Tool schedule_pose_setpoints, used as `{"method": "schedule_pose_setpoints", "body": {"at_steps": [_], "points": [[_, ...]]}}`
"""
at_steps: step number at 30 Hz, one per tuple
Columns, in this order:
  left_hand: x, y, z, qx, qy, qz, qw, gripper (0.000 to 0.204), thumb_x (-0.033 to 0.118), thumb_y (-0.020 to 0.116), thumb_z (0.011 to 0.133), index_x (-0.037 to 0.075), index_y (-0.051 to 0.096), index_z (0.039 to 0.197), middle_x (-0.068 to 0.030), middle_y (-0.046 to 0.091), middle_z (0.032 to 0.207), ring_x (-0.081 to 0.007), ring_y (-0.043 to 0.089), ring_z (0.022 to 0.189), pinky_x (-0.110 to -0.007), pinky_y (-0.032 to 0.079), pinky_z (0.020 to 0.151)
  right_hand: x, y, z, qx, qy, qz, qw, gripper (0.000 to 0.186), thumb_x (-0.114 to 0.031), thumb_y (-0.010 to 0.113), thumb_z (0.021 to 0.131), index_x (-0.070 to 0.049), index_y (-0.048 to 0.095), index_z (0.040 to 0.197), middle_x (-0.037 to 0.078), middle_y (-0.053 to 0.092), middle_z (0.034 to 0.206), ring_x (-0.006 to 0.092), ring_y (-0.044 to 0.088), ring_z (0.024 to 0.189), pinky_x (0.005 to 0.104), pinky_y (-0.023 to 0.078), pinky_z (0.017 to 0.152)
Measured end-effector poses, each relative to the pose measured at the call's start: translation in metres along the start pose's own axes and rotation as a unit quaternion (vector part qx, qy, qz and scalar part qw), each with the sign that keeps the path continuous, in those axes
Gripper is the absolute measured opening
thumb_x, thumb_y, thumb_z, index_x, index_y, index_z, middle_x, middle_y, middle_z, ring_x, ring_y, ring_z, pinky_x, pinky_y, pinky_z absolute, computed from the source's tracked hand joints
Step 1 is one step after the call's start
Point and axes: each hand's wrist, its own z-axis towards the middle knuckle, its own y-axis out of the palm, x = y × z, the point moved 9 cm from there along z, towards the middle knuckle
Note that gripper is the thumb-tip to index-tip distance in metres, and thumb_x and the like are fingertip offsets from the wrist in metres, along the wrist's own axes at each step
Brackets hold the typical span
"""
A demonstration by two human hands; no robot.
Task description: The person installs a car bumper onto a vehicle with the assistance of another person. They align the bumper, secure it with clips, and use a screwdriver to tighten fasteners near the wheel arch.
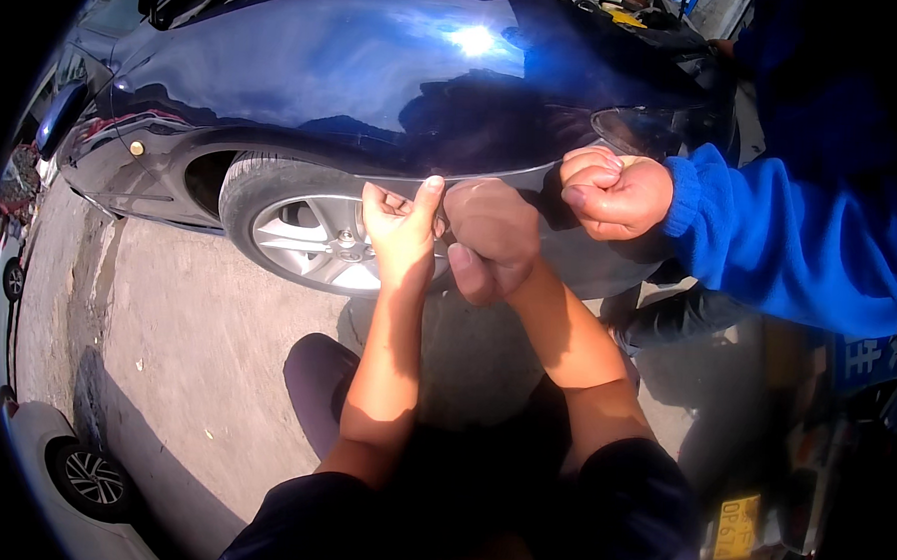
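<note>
The glossy dark-blue curved car fender (307, 84) spans the upper frame, mirror-smooth with a hard sun glint. The step in hand seems to be working its lower edge by touch; the next move likely calls for even, careful pressure there. At mid-frame, the person's left hand (403, 223) is half open, thumb upright near the edge; the right hand (492, 237) curls into a fist. Whether either grips anything cannot be told. Behind sits a silver spoked metal wheel (345, 240) in ribbed black rubber (242, 206). Right of centre, a co-worker's closed hand (617, 192) emerges from a fuzzy bright-blue sleeve (791, 235).
</note>
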Motion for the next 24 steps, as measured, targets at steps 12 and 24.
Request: {"method": "schedule_pose_setpoints", "body": {"at_steps": [12, 24], "points": [[-0.017, -0.007, 0.007, -0.015, 0.053, -0.059, 0.997, 0.043, -0.004, 0.072, 0.084, 0.003, 0.047, 0.118, -0.0080, 0.062, 0.104, -0.0116, 0.060, 0.088, -0.025, 0.049, 0.074, 0.015, -0.013, -0.014, -0.001, 0.049, 0.009, 0.999, 0.019, -0.005, 0.053, 0.073, 0.000, 0.042, 0.058, 0.011, 0.042, 0.058, 0.0260, 0.045, 0.049, 0.0372, 0.042, 0.050], [-0.011, -0.012, 0.012, -0.034, 0.087, -0.008, 0.996, 0.031, 0.011, 0.074, 0.088, 0.005, 0.052, 0.109, -0.0014, 0.063, 0.085, -0.0051, 0.054, 0.066, -0.019, 0.041, 0.055, 0.020, -0.054, -0.169, 0.055, 0.536, -0.122, 0.833, 0.036, -0.010, 0.060, 0.093, 0.000, 0.045, 0.062, 0.004, 0.041, 0.055, 0.0079, 0.037, 0.054, 0.0291, 0.030, 0.049]]}}
